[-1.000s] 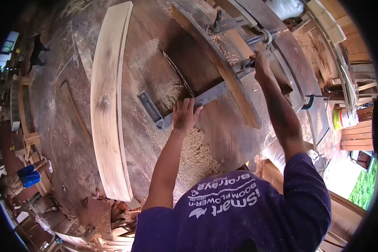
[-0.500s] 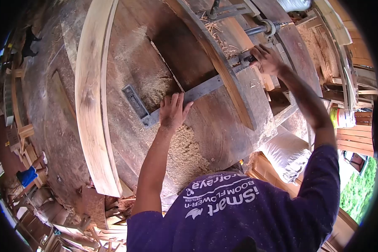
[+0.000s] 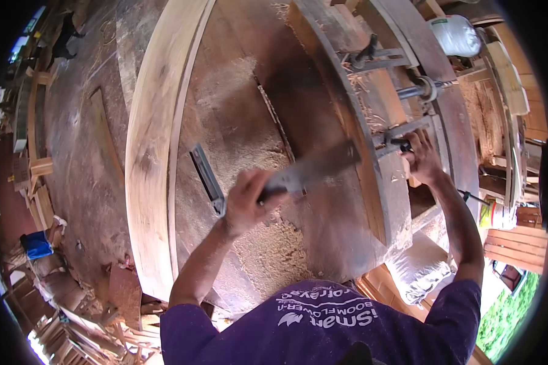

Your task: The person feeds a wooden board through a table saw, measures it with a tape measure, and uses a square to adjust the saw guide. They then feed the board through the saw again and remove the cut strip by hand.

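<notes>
My left hand (image 3: pixel 246 201) is closed around a metal carpenter's square, its blade (image 3: pixel 323 169) blurred by motion. The square's short stock (image 3: pixel 207 180) sticks out on the left of the hand and its blade extends towards the wooden fence (image 3: pixel 341 109). My right hand (image 3: pixel 421 159) is at the fence's metal bracket (image 3: pixel 417 126), with its fingers curled on a black knob (image 3: pixel 402 145). Between the left hand and the far edge, a thin saw blade (image 3: pixel 275 115) shows along the wooden table top (image 3: pixel 225 121).
A long pale board (image 3: pixel 155 140) lies left of the square. Sawdust (image 3: pixel 271 249) is heaped near my body. A second slotted bracket (image 3: pixel 380 61) and a metal rod (image 3: pixel 414 91) stand behind the fence. White sacks (image 3: pixel 423 267) lie at the right; scrap wood (image 3: pixel 97 334) lies lower left.
The square lay flat across the table under my left fingers; now it is gripped, tilted and moving. My right hand stays at the knob. The whole view has shifted.
</notes>
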Action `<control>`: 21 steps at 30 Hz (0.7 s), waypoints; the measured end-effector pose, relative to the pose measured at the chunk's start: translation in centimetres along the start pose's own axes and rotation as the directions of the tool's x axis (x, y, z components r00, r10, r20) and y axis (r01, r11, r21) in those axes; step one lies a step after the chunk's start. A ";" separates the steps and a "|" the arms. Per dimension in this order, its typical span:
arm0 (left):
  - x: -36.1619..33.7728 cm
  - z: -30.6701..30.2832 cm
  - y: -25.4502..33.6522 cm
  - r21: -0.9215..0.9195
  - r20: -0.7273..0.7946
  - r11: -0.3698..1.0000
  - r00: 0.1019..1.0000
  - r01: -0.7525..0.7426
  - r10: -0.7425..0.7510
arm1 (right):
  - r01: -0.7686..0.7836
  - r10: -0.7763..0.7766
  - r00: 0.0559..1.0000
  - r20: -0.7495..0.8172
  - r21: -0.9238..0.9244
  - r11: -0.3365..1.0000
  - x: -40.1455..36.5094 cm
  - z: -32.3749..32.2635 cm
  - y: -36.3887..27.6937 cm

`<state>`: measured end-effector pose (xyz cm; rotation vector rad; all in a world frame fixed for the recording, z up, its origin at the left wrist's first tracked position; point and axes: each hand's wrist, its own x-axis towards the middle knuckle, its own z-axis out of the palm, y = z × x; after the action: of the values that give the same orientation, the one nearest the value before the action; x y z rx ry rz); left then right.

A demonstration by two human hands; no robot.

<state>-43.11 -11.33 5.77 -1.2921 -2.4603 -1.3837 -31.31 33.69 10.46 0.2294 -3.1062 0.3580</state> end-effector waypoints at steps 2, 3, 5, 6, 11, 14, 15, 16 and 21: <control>4.8 -1.8 -1.8 -0.106 -0.158 0.993 0.985 0.045 -0.061 | 0.005 -0.006 0.999 0.037 0.018 1.000 0.4 -0.7 -0.2; 7.7 -2.7 -2.6 -0.133 -0.164 0.987 0.980 0.089 -0.110 | 0.022 -0.022 0.999 0.026 0.033 0.999 0.5 -0.9 -0.2; 13.1 -3.8 -3.1 -0.046 -0.024 0.975 0.976 0.216 -0.217 | 0.021 -0.024 0.998 0.054 0.052 0.998 0.7 -1.1 -0.2; 14.2 -3.3 -4.1 -0.048 -0.026 0.975 0.976 0.217 -0.218 | 0.022 -0.025 0.998 0.056 0.050 0.999 0.6 -1.2 -0.3; 15.9 -4.1 -2.9 0.107 0.036 0.984 0.989 0.142 -0.147 | -0.052 0.046 0.993 0.112 0.053 0.997 1.3 -2.1 -1.0; 11.4 -7.4 0.9 0.250 -0.070 0.914 0.948 0.319 -0.312 | -0.067 0.061 0.991 0.119 0.050 0.996 1.6 -2.0 -1.0; 9.9 -8.6 2.3 0.277 -0.141 0.857 0.901 0.434 -0.410 | -0.057 0.050 0.992 0.118 0.057 0.997 1.8 -2.1 -1.2; 8.0 -9.7 3.1 0.310 -0.208 0.784 0.843 0.538 -0.496 | -0.062 0.053 0.991 0.122 0.076 0.995 1.8 -2.1 -1.2; -5.8 -16.4 4.7 0.377 -0.484 0.389 0.537 0.841 -0.691 | -0.083 0.079 0.982 0.172 0.019 0.996 2.1 -3.9 -3.0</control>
<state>-41.77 -25.63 16.56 0.2669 -3.0101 -0.5870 -33.00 31.42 14.98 0.1407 -3.2895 0.4010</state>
